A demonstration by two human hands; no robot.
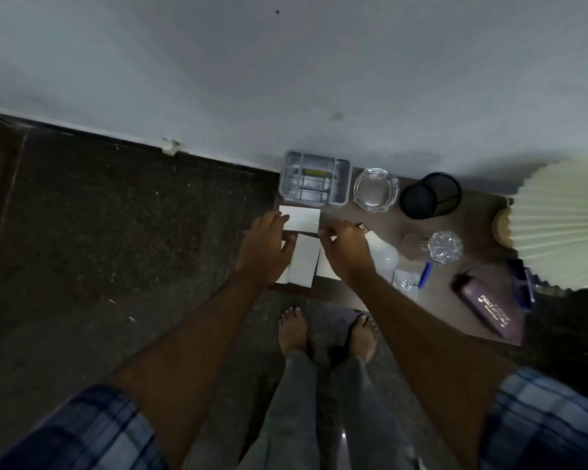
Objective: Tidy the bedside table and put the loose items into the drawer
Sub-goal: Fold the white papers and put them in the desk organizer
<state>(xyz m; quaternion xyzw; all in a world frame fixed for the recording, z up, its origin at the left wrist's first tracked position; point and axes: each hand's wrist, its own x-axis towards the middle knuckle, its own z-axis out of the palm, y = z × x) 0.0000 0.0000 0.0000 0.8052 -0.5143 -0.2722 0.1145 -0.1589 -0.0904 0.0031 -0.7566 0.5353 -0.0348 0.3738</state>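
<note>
On the left end of the bench (472,212) lie some white papers (304,266). The left grip (265,249) lies flat and open on them and holds nothing. The right grip (345,247) bends its fingers over the papers; I cannot tell if it pinches one. A gray tray (314,176) sits just behind them.

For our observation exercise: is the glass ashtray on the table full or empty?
Empty. The glass ashtray shows a bare, clear bowl with nothing lying inside it.
</note>
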